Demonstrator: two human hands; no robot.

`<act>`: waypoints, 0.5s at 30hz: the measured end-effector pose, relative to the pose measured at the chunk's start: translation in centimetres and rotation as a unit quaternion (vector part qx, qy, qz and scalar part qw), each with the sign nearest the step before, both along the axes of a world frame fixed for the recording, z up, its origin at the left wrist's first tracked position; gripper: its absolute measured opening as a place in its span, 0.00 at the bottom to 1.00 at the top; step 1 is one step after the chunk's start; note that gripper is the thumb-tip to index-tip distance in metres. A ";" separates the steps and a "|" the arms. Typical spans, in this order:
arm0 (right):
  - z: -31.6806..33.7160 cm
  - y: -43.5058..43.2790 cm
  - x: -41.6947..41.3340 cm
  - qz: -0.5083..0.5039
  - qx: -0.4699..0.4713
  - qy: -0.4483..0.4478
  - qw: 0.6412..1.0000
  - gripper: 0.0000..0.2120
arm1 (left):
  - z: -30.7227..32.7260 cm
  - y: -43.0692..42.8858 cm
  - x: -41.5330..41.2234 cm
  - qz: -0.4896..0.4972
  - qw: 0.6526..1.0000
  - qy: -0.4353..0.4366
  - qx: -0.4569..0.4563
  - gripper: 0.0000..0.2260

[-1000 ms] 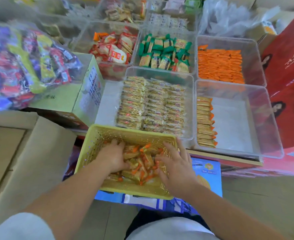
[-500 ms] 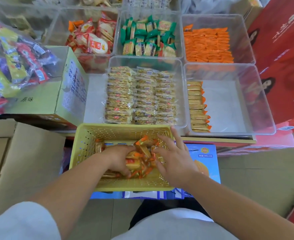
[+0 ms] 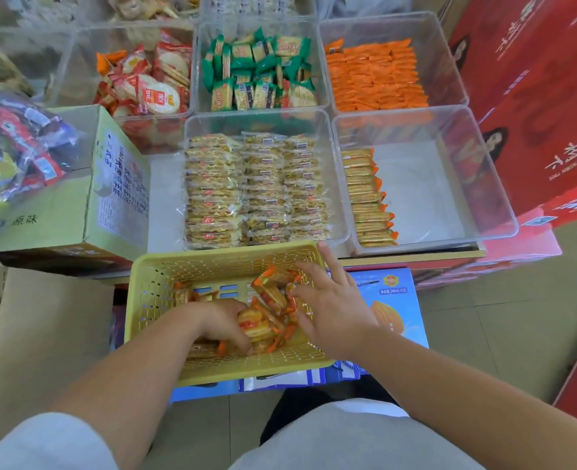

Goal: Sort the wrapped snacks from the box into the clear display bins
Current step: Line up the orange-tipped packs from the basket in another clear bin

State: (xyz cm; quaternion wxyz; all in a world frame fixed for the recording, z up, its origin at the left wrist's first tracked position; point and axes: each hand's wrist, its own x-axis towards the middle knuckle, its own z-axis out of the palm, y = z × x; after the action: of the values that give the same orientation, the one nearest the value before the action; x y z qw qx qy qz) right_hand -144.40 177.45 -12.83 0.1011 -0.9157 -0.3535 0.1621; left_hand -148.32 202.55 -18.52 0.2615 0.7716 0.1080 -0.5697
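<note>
Against half a second ago the view has tipped lower, yet the front right clear bin (image 3: 449, 205) holds the same single row of gold and orange packs (image 3: 365, 198) along its left wall, and the yellow basket (image 3: 144, 300) sits where it was on the blue carton (image 3: 392, 300), just in front of the bins. More of the basket's floor shows bare at its left and far side, since the wrapped snacks (image 3: 270, 295) are now bunched toward the right and near side. The left hand (image 3: 222, 320) has slid back toward the near wall and its grip has closed: fingers and thumb curl round a small stack of snacks, knuckles up. The right hand (image 3: 334, 310) has opened wider than before, fingers spread and nearly straight, the fingertips touching the top of the pile, the forefinger reaching up past the basket's far right corner; it holds nothing
</note>
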 end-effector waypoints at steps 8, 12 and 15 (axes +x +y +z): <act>0.2 0.2 0.0 -0.007 -0.002 0.002 1.000 0.17 | 0.2 -0.6 0.4 -0.021 0.999 -0.012 0.045 0.54; 0.2 0.1 0.1 -0.006 -0.005 0.007 1.000 0.18 | 0.8 -0.4 0.3 -0.001 0.999 -0.043 0.017 0.47; 0.2 0.1 0.3 -0.006 -0.011 0.021 1.000 0.19 | 2.1 -0.2 0.1 0.058 0.993 -0.096 -0.025 0.31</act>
State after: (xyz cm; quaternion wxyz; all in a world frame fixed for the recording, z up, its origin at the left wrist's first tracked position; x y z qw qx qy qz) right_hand -144.12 177.59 -12.63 0.0997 -0.9152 -0.3439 0.1850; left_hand -148.22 202.35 -16.43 0.3222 0.8086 0.1128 -0.4792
